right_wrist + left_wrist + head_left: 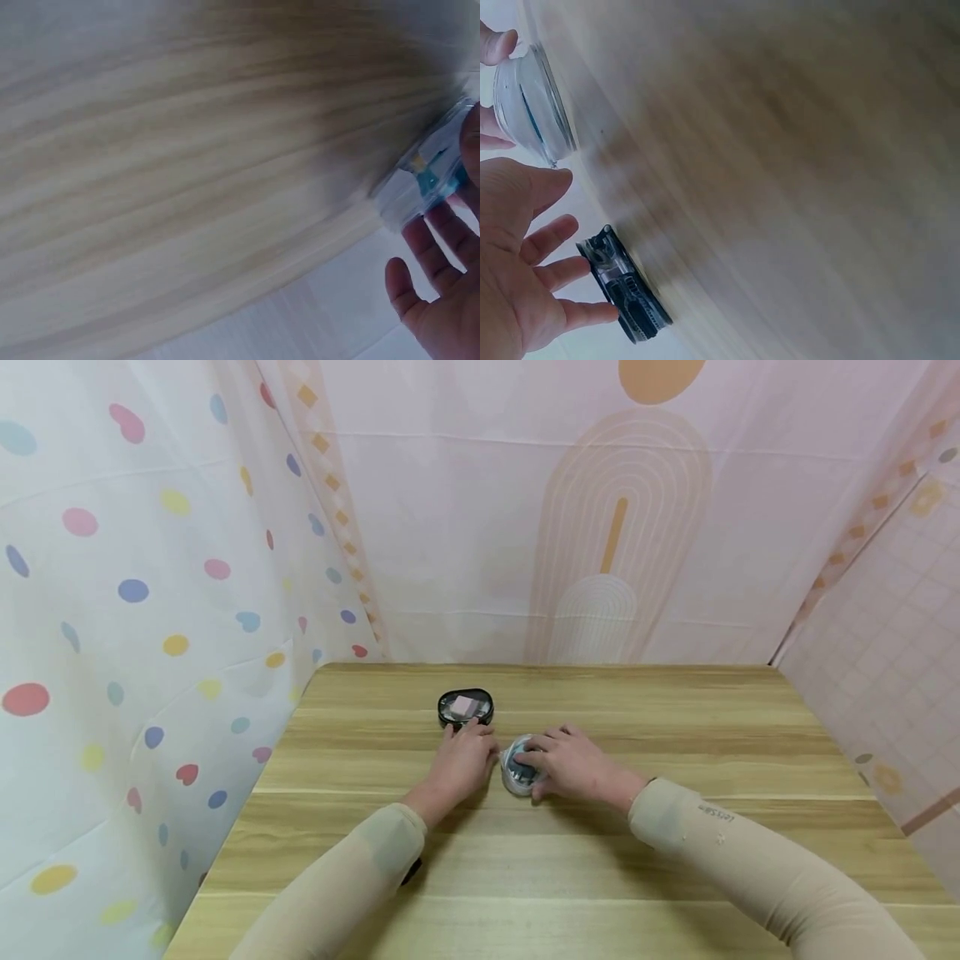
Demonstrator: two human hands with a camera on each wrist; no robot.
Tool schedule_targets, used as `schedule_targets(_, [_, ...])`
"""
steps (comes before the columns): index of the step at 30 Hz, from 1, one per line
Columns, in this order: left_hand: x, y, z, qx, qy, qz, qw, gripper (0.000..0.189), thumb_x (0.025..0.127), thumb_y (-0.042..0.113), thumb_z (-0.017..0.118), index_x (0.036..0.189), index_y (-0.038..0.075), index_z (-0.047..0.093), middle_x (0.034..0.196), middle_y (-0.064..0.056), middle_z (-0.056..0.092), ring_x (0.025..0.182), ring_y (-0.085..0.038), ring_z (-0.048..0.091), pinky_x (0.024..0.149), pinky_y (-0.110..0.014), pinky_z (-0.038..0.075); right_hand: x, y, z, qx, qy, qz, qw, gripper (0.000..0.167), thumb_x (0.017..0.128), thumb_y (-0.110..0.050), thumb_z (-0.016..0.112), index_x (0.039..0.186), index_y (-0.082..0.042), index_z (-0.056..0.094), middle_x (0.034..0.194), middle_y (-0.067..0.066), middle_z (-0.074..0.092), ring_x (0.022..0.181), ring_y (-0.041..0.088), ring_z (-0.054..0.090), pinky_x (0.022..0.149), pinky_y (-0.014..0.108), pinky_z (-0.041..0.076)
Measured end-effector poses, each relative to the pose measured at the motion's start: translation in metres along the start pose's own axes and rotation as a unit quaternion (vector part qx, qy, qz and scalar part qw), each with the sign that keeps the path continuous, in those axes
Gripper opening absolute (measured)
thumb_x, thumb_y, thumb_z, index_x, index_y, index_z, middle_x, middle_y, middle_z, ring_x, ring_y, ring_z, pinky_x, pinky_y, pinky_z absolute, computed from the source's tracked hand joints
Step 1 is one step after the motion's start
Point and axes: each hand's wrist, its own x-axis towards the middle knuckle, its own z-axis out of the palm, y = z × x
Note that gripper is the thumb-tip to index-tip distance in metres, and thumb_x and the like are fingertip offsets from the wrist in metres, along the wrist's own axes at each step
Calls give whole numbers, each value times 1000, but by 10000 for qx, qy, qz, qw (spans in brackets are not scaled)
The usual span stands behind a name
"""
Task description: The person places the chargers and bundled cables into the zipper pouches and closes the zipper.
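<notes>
My right hand holds a small clear, rounded case by its edges, thumb on one side and fingers on the other. Teal and dark contents show through the case in the right wrist view, but I cannot tell what they are. To the left, my left hand has its fingers spread towards a black-rimmed, see-through case. In the left wrist view, the fingertips meet or overlap the near side of that black-rimmed case; a pale pink piece shows through its top in the head view.
Both cases are on a wooden table, near its middle and back. Patterned curtains hang behind the table and at both sides. A small dark object shows beside the left sleeve.
</notes>
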Motion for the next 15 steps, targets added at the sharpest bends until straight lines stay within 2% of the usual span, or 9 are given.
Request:
schedule_targets(3, [2, -1, 1, 122, 101, 84, 9998, 8, 101, 20, 75, 106, 18, 81, 142, -8, 71, 147, -37, 56, 120, -72, 40, 0, 3, -2, 14, -111, -121, 9999, 68, 88, -52, 81, 145, -18, 67, 146, 7, 67, 133, 31, 65, 109, 54, 53])
schedule_targets(7, [5, -1, 3, 313, 216, 215, 9990, 9, 101, 21, 75, 106, 19, 81, 140, -7, 73, 146, -36, 57, 124, -66, 39, -2, 14, -3, -95, -149, -691, 9975, 61, 92, -37, 84, 146, -14, 66, 150, 6, 66, 138, 28, 62, 116, 49, 51])
schedule_targets(10, [8, 0, 4, 372, 219, 213, 9988, 9, 101, 21, 74, 107, 19, 82, 140, -5, 73, 147, -33, 57, 125, -63, 39, -3, 22, -2, -153, -4, -1123, 9936, 56, 94, -27, 83, 145, -11, 66, 149, 7, 67, 139, 28, 63, 116, 48, 52])
schedule_targets(15, [13, 4, 3, 359, 139, 166, 9991, 11, 102, 20, 72, 107, 19, 82, 140, -5, 73, 149, -33, 55, 127, -60, 37, -6, 28, 2, -438, 513, -1498, 9864, 55, 94, -37, 80, 141, -10, 69, 141, 8, 72, 129, 25, 70, 105, 46, 57])
